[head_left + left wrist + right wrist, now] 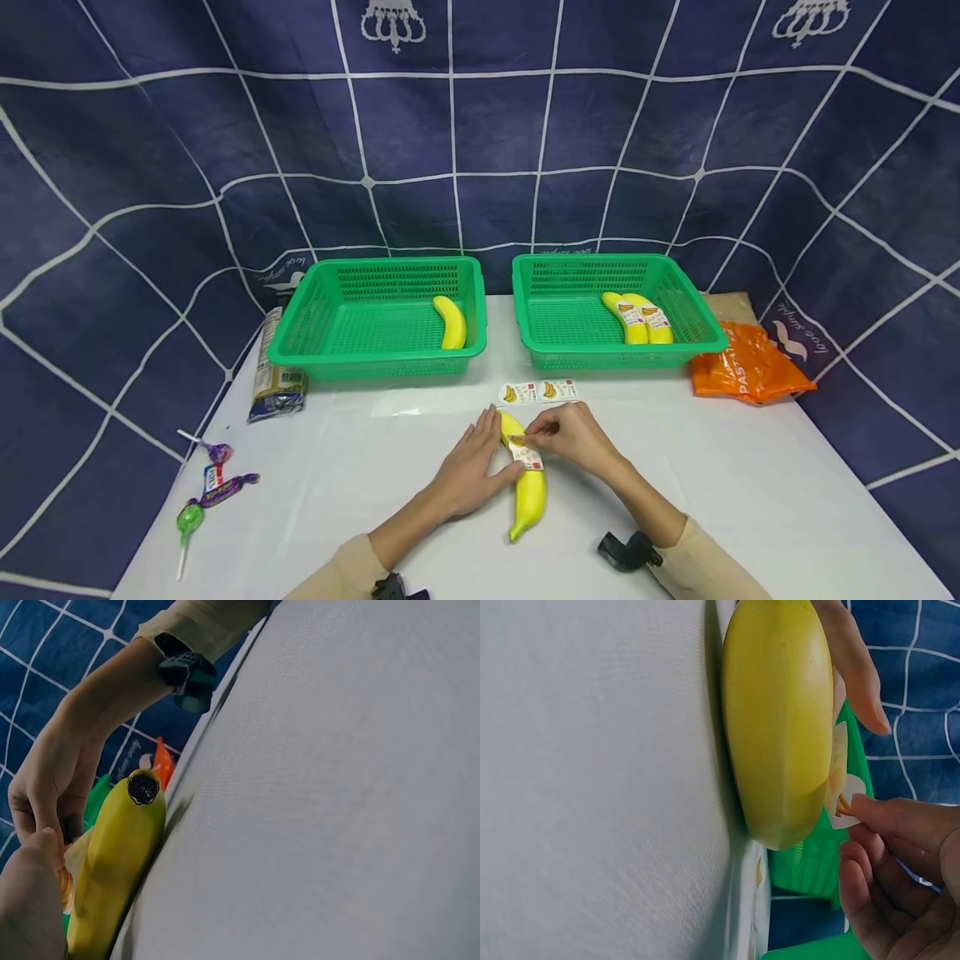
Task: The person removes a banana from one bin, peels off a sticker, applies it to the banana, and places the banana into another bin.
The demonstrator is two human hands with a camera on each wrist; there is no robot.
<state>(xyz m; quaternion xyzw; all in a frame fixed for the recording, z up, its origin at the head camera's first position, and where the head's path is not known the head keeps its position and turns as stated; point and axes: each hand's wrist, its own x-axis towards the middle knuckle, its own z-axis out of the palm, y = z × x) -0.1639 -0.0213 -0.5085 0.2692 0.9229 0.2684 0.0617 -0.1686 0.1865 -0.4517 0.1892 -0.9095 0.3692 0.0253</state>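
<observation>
banana (530, 500) lies lower centre of the head view. right hand (573, 435) pinches one edge of the sticker (527, 457); left hand (471, 468) lies alongside, fingers straight, thumb at sticker. probably best: steady banana, smooth sticker slowly, avoid creases.

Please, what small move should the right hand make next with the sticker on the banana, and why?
Probably the right hand should lay the raised end of the sticker down onto the banana: it pinches that end away from the surface, while the left hand rests against the banana. Two bananas in the right basket already wear similar stickers.
</observation>
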